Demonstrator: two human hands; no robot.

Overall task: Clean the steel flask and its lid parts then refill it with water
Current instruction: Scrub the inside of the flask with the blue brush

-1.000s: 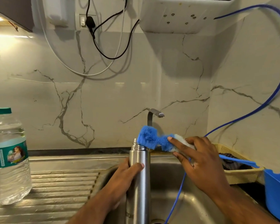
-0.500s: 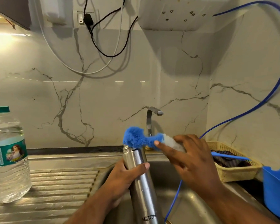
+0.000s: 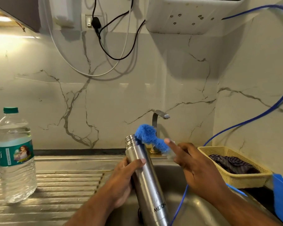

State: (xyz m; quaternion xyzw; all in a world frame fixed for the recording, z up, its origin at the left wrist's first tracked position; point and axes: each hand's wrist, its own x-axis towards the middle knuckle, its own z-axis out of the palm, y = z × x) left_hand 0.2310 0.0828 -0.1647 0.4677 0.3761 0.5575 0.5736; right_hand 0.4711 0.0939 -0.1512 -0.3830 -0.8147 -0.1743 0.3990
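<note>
Left hand (image 3: 122,181) is gripping the steel flask (image 3: 145,185) around its upper body, fingers and thumb curled, holding it tilted over the sink (image 3: 198,214). Right hand (image 3: 196,168), just right of it, is pinching a blue brush (image 3: 147,133), whose head is touching the flask's open mouth. Plastic bottle (image 3: 15,157) is standing on the surface, well left of the left hand.

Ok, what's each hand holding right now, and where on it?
The left hand grips the steel flask round its upper body. The right hand holds the blue scrubber by its near end, its head at the flask's mouth.
</note>
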